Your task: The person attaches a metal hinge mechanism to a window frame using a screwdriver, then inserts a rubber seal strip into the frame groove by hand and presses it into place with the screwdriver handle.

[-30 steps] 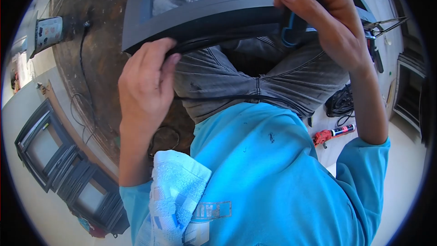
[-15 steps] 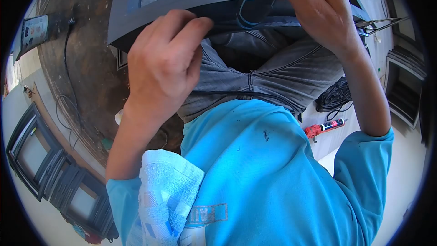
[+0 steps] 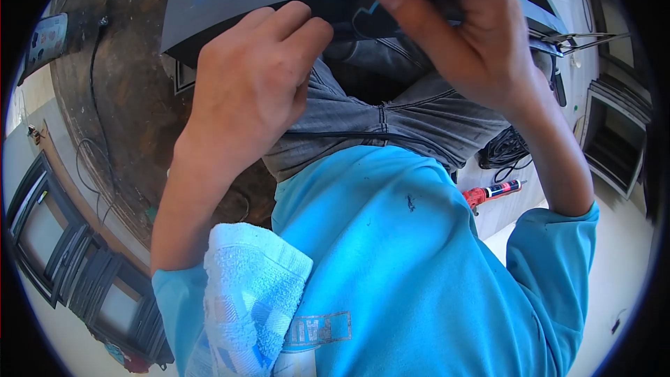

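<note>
A dark grey frame (image 3: 237, 5) lies across my lap, over the grey jeans. My left hand (image 3: 251, 87) is closed at its near edge, fingers curled with thumb and fingertips drawn together. Whatever those fingers pinch is hidden behind the hand. A black-and-blue power tool (image 3: 377, 21) is gripped in my right hand (image 3: 481, 49), above the frame's near rail. Its blue end points up toward me, and its working tip is out of sight.
On the floor to the right lie a red caulking gun (image 3: 477, 197) and a coil of black cable (image 3: 506, 148). Dark frames (image 3: 50, 227) lean at the left, and more frames (image 3: 614, 141) stand at the right. A towel (image 3: 255, 286) hangs over my left shoulder.
My right hand has tilted and come lower, showing more of the tool's blue end. My left hand has shifted slightly up along the frame, still closed.
</note>
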The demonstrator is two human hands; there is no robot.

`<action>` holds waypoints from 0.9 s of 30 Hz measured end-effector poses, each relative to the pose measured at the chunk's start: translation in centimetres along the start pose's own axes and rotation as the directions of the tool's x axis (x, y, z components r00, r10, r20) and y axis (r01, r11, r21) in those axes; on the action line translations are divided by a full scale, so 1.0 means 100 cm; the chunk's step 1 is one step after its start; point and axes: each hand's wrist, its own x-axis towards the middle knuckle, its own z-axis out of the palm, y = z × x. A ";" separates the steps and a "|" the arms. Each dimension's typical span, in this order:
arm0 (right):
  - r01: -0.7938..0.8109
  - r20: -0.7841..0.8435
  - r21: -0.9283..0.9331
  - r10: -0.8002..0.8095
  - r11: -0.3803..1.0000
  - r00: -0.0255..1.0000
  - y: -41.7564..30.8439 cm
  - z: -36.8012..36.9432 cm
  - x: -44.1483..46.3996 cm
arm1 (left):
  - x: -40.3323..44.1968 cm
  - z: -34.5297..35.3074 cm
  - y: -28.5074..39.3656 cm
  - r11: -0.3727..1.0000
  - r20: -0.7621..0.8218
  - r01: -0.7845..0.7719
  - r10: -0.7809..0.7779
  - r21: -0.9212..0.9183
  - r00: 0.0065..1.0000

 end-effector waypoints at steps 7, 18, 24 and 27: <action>-0.155 -0.125 0.071 0.163 0.985 0.979 -0.020 0.013 0.009 | -0.008 0.006 -0.009 0.998 -0.039 -0.035 0.033 -0.051 0.999; 0.014 -0.079 -0.008 -0.014 1.000 0.997 -0.012 0.006 0.014 | -0.013 0.032 -0.018 0.994 -0.218 -0.105 0.112 0.041 0.969; 0.009 0.053 -0.140 -0.002 0.990 0.999 0.001 -0.005 0.008 | -0.013 0.037 -0.021 0.989 -0.250 -0.132 0.143 0.061 0.958; -0.231 -0.090 0.126 0.243 0.965 0.966 -0.015 0.006 0.014 | -0.012 0.037 -0.019 0.990 -0.271 -0.139 0.143 0.031 0.952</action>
